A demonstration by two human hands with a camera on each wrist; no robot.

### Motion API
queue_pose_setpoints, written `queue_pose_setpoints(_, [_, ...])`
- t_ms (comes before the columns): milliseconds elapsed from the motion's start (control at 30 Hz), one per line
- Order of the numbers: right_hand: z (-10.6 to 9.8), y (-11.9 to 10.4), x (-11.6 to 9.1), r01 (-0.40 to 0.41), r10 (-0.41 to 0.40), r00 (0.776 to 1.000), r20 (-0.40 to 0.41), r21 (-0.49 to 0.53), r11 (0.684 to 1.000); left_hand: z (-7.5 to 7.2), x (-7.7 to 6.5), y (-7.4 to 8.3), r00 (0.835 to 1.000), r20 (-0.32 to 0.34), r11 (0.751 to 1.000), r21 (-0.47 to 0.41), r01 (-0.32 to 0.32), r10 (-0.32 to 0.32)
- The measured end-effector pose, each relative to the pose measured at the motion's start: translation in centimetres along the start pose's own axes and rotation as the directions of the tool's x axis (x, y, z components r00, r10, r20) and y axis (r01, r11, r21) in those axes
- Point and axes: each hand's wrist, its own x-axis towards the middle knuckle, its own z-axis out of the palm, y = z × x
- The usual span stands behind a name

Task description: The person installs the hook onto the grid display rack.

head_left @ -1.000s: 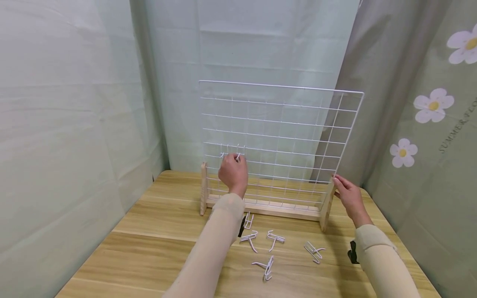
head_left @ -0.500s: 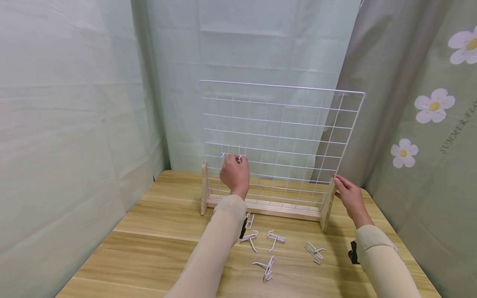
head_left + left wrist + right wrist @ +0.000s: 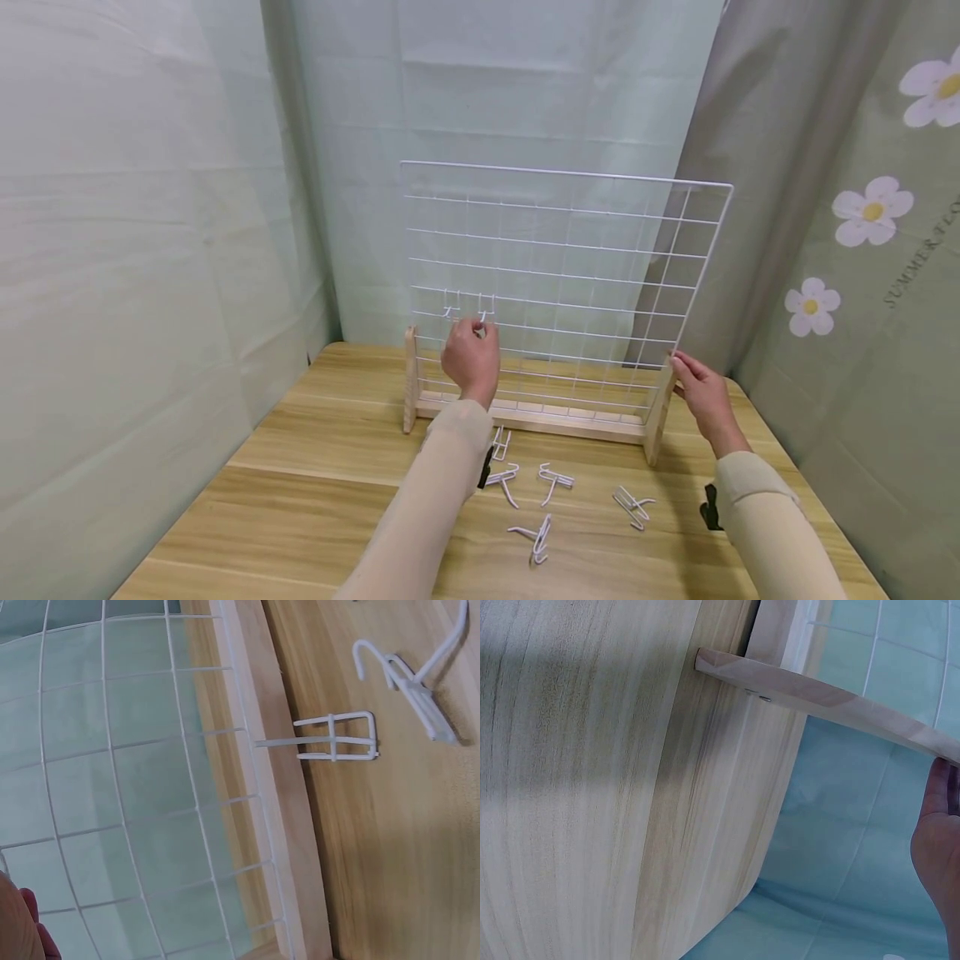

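A white wire grid panel (image 3: 570, 275) stands upright in a wooden base (image 3: 592, 427). Two white double-prong wire hooks hang from one of its left-hand bars. My left hand (image 3: 472, 358) has its fingers curled at the lower end of the right-hand hook (image 3: 486, 313); its fingertips are partly hidden. Left of it hangs the other hook (image 3: 451, 308), untouched. My right hand (image 3: 703, 400) pinches the top of the right wooden upright (image 3: 658, 417), where the grid's edge meets it. In the right wrist view, its fingers (image 3: 936, 787) touch that wood.
Several loose wire hooks lie in front of the base, among them one at the front (image 3: 538, 540) and one at the right (image 3: 632, 507). They rest on a wood-grain table (image 3: 300, 500). Pale curtains (image 3: 187, 250) surround the table.
My left hand has slid slightly down along the right-hand hook, so more of the hook shows above the fingers. The right hand stays on the upright.
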Motion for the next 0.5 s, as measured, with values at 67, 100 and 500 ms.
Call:
queue_pose_setpoints(67, [0.0,0.0,0.0,0.001,-0.001,1.0,-0.005,0.006,1.0,0.0,-0.1,-0.3,1.0,0.0,1.0,-0.005,-0.006,0.006])
queue_pose_setpoints(100, [0.0,0.0,0.0,-0.003,0.003,1.0,-0.008,0.005,1.0,0.0,-0.1,-0.4,1.0,0.003,1.0,-0.006,-0.006,0.006])
queue_pose_setpoints(500, [0.1,-0.1,0.0,-0.021,0.021,1.0,0.0,-0.01,1.0,0.1,-1.0,-1.4,0.999,0.039,1.0,0.005,-0.023,0.022])
